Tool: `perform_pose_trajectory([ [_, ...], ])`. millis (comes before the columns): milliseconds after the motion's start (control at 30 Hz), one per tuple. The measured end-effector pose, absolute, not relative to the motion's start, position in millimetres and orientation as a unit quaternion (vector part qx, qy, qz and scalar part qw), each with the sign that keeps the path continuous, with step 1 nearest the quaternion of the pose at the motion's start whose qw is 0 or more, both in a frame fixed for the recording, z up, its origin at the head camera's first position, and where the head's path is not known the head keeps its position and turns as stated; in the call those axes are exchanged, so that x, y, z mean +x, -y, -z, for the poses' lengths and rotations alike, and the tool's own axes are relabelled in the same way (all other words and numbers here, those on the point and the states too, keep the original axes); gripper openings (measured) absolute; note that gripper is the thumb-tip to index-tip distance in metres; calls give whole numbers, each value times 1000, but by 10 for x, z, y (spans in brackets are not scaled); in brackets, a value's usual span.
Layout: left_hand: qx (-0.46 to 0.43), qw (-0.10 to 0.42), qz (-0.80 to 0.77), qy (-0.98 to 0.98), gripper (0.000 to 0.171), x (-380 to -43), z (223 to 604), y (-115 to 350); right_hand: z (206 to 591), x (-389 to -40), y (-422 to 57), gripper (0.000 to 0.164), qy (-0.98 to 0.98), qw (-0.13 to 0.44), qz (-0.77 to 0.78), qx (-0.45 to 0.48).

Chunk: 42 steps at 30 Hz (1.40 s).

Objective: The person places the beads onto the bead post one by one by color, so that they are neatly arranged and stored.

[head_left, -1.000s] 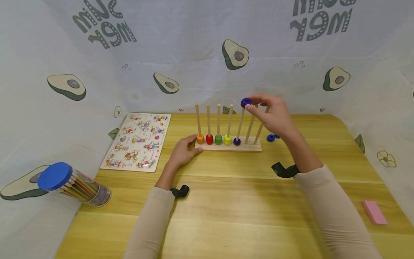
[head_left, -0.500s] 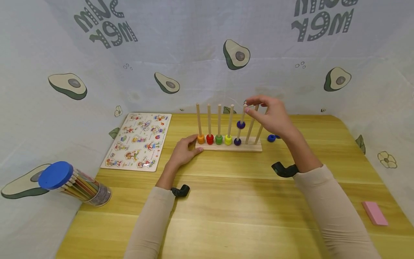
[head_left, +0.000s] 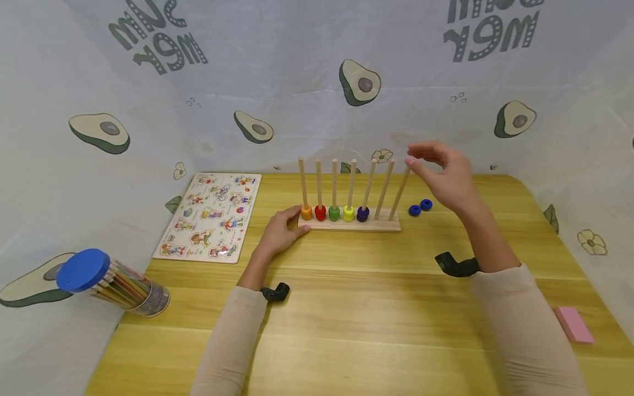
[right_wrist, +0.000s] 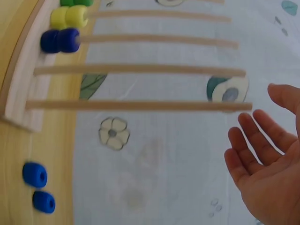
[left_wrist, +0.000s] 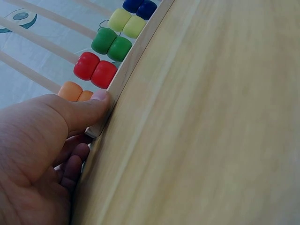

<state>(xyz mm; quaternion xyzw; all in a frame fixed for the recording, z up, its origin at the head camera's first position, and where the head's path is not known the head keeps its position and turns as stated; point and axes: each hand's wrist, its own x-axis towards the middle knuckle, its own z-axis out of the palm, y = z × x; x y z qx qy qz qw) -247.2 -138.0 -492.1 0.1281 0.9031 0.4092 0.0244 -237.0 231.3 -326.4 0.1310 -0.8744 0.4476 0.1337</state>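
A wooden peg rack [head_left: 349,226] stands on the table, its upright pegs in a row. Pairs of beads sit at the foot of several pegs: orange [head_left: 306,213], red [head_left: 320,213], green [head_left: 334,213], yellow [head_left: 349,213] and dark blue [head_left: 363,214]. The two rightmost pegs carry no beads. My left hand [head_left: 280,234] grips the left end of the rack's base, its thumb in front in the left wrist view. My right hand [head_left: 448,179], holding nothing, hovers by the top of the rightmost peg, fingers spread. Two blue beads [head_left: 414,210] lie right of the rack.
On the left lies a picture puzzle board [head_left: 208,217]. A clear tub of coloured sticks with a blue lid [head_left: 83,270] stands at the table's left edge. A pink block [head_left: 574,324] lies near the right edge. A patterned cloth [head_left: 297,82] hangs behind the table.
My right hand has released a dark blue bead, which slid down the fifth peg onto the other one. That hand has then moved right. The left hand has stayed in place.
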Motion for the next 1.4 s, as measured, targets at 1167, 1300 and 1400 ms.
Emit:
perform_pose_trajectory([
  [1167,117,27,-409,-905,67,-2467,4929,1382,4393,-2509,-3153,61,916,12,-400,21],
  [1300,118,24,-407,-905,67,-2468,4929,1380,4457,-2534,-3169,61,915,0,-402,17],
  [1400,118,25,-408,-905,67,-2463,4921,1380,4508,-2554,-3186,61,913,-10,-409,19],
])
